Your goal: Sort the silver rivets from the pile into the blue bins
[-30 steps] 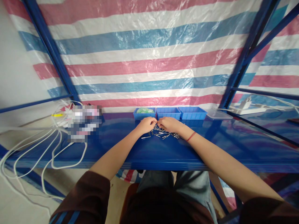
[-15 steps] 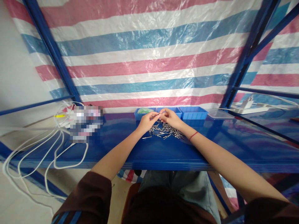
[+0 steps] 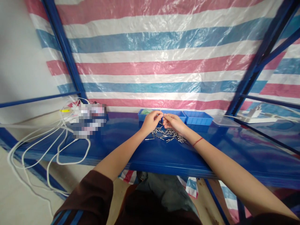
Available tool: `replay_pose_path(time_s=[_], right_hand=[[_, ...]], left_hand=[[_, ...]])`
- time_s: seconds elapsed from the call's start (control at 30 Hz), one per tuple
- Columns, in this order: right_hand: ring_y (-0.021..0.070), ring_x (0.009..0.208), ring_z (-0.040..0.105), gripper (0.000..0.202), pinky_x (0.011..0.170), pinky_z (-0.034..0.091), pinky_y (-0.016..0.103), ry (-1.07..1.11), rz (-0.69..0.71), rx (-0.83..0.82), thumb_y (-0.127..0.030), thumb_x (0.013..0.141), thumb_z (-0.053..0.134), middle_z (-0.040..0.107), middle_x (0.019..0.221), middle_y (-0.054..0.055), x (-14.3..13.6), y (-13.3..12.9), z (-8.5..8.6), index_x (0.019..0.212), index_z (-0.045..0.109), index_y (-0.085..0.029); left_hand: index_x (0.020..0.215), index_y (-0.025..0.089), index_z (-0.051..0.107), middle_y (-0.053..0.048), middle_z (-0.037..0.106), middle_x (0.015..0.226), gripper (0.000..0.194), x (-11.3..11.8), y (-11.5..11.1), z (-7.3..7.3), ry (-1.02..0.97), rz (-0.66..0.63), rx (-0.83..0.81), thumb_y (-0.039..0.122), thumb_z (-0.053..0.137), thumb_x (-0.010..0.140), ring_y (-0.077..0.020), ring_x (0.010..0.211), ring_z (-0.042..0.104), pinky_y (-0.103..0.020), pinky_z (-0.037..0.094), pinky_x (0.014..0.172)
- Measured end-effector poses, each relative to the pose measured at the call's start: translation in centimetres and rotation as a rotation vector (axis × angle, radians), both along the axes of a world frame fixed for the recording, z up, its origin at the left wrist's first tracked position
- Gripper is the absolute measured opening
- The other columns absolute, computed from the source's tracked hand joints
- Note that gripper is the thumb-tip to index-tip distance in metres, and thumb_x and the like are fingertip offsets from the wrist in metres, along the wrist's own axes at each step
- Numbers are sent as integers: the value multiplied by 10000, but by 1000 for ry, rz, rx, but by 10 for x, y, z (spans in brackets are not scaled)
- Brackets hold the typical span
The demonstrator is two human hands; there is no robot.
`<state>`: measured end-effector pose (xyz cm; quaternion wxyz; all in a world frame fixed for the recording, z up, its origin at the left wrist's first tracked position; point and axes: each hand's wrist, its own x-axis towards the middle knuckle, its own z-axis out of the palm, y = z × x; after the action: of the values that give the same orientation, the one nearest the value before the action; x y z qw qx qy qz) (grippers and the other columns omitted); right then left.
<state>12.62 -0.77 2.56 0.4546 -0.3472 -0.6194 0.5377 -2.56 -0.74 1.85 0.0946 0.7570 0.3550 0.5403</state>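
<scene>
My left hand (image 3: 151, 121) and my right hand (image 3: 172, 122) meet fingertip to fingertip above a pile of small metal pins (image 3: 172, 134) on the blue table. The fingers of both are pinched together, and whatever they hold is too small to make out. Behind my left hand, a blue bin (image 3: 142, 116) contains something pale green. A second blue bin (image 3: 182, 115) stands behind my right hand, which partly hides it. Farther right is a third blue bin (image 3: 199, 118).
A clear plastic lid (image 3: 226, 121) lies right of the bins, near a white power strip (image 3: 260, 117). White cables (image 3: 59, 150) loop over the table's left side beside a blurred patch. Blue metal posts and a striped sheet (image 3: 159, 67) stand behind.
The view has shifted slightly, so the table and bins appear farther right. My fingertips remain together, with the right-hand fingers now curled more downward.
</scene>
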Motion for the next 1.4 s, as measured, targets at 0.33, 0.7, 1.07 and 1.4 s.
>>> replay_pose_path(time_s=[0.33, 0.7, 1.07, 1.4], right_hand=[[89, 663, 592, 268, 593, 491, 211, 147, 29, 11, -388, 685, 697, 627, 769, 2, 1, 2, -4, 797, 561, -186], [147, 670, 612, 263, 695, 492, 317, -125, -131, 555, -406, 712, 653, 669, 724, 40, 0, 7, 3, 797, 625, -159], [202, 770, 634, 246, 725, 483, 335, -608, -612, 874, -349, 822, 519, 699, 852, 87, 40, 57, 9, 895, 660, -161], [227, 772, 629, 304, 722, 444, 340, -1025, -385, 911, -317, 847, 450, 706, 832, 110, 53, 45, 13, 813, 701, -148]], left_hand=[[915, 178, 616, -39, 678, 940, 138, -3, 1, 1, -4, 37, 42, 223, 506, 846, -136, 803, 628, -266, 502, 717], [855, 142, 577, -27, 646, 753, 229, -2, 10, -9, -18, -80, -270, 293, 409, 890, -120, 707, 622, -243, 481, 704], [1072, 160, 550, -26, 653, 754, 265, -8, 14, -12, 35, 8, -281, 289, 429, 874, -119, 635, 620, -254, 485, 677], [1004, 180, 617, -8, 663, 729, 244, -11, 7, -12, 382, -9, -207, 262, 444, 853, -119, 634, 597, -225, 450, 637]])
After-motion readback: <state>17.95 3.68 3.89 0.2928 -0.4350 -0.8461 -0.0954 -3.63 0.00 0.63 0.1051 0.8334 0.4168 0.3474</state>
